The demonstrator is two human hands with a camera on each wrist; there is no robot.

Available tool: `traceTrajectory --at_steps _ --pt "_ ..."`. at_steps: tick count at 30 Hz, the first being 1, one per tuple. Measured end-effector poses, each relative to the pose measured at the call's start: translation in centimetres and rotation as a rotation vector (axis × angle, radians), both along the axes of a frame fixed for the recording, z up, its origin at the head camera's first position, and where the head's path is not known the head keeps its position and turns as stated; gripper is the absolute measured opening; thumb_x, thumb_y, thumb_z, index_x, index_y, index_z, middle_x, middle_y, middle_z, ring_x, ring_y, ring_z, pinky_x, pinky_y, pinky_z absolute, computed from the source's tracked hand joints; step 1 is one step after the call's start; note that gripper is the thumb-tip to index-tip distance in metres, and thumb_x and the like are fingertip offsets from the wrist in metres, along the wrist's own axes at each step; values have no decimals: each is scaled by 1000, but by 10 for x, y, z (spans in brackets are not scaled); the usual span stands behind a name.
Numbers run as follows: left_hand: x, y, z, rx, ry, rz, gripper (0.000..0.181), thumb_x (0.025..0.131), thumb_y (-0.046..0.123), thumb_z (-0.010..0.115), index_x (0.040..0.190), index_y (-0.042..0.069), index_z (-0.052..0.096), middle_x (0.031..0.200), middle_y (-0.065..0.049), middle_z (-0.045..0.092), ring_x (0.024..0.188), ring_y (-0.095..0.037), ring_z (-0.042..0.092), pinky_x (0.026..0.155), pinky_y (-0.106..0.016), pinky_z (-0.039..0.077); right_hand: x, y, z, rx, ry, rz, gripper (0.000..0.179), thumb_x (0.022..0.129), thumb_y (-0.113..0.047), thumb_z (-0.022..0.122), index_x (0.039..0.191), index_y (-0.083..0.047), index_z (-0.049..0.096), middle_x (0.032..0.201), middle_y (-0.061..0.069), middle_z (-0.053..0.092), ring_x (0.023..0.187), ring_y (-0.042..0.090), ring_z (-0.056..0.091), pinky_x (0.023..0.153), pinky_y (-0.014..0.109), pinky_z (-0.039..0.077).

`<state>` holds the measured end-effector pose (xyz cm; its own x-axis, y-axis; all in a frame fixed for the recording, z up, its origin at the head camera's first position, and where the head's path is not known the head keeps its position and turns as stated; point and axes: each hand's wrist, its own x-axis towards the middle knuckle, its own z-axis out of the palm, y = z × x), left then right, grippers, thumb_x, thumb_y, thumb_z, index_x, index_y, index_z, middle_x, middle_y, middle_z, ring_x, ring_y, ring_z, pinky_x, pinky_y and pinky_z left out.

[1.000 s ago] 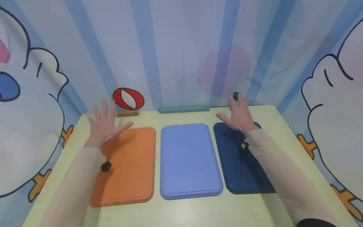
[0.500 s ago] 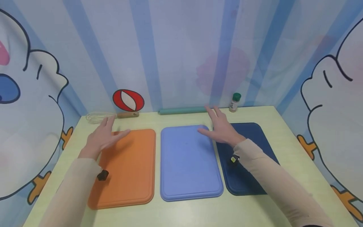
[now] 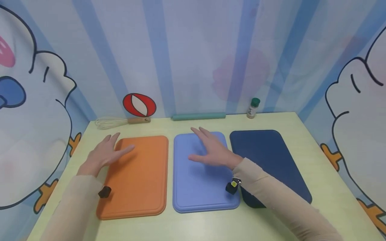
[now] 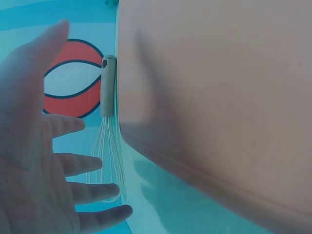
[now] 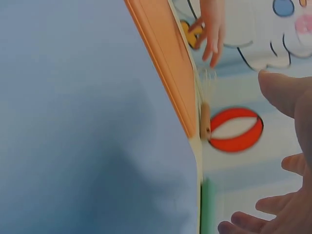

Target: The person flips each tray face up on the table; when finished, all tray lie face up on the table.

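Note:
My left hand [image 3: 102, 154] hovers over the left edge of the orange board [image 3: 141, 177], fingers spread and holding nothing. Above the periwinkle board [image 3: 196, 187] in the middle is my right hand [image 3: 212, 149], also spread and holding nothing. The navy board [image 3: 262, 144] lies to the right, partly covered by the right sleeve. A whisk [image 3: 138, 120] with a wooden handle lies at the back left, beyond the left hand; the left wrist view shows the whisk [image 4: 107, 87] too. A teal rolling pin [image 3: 199, 116] lies along the back edge.
A small bottle [image 3: 252, 108] with a green cap stands upright at the back right of the pale table [image 3: 205, 227]. A printed curtain [image 3: 193, 60] with cartoon figures rises behind the table and at both sides.
My right hand has moved left and nearer, from in front of the bottle to over the periwinkle board. The left hand has drawn back slightly. The boards, whisk, rolling pin and bottle stay put.

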<state>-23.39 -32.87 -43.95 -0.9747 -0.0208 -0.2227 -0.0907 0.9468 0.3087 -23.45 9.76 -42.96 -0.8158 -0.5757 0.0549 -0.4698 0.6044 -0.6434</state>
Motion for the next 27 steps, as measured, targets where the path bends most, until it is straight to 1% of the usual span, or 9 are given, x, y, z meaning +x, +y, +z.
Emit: traceTrajectory --at_steps 3,7,9,13,18,22,27 --pt "3 -2 -2 1 -8 0 122 88 89 46 166 0 15 165 -40 16 148 -61 23 113 -80 26 7 -14 -3 26 -3 37 102 93 -58 74 170 -29 15 175 15 13 160 37 20 124 63 26" --pt "5 -5 -5 14 -14 -4 122 89 86 50 165 -2 16 162 -40 22 147 -60 26 114 -77 28 16 -30 -7 67 -16 71 102 92 -60 73 170 -30 15 175 15 14 160 35 19 126 62 22" --pt "5 -5 -5 25 -22 -3 122 89 85 52 165 -3 16 161 -40 25 146 -59 28 114 -76 29 20 -38 -9 70 -27 90 102 93 -58 74 170 -28 16 175 15 16 161 34 19 126 61 20" --pt "5 -6 -8 46 -58 13 123 89 82 57 165 -5 14 161 -41 27 146 -60 30 114 -75 30 27 -54 -12 56 -34 135 101 93 -54 75 170 -21 18 173 18 20 160 34 21 127 58 23" --pt "6 -8 -10 58 -93 11 125 88 80 61 164 -6 11 160 -41 27 144 -60 32 114 -74 31 36 -71 -13 34 -55 178 101 93 -45 79 169 -12 21 171 16 29 159 30 25 128 49 25" --pt "8 -10 -12 58 -95 6 126 87 78 64 164 -6 11 160 -42 27 144 -60 32 114 -74 32 43 -81 -13 47 -97 187 100 93 -39 81 167 -7 23 169 14 34 158 29 29 127 44 27" --pt "9 -9 -9 63 -76 -20 123 89 73 67 164 -7 13 158 -43 30 142 -61 35 114 -74 32 49 -89 -16 109 -94 196 100 92 -38 82 166 -1 25 168 15 35 157 29 31 127 40 28"
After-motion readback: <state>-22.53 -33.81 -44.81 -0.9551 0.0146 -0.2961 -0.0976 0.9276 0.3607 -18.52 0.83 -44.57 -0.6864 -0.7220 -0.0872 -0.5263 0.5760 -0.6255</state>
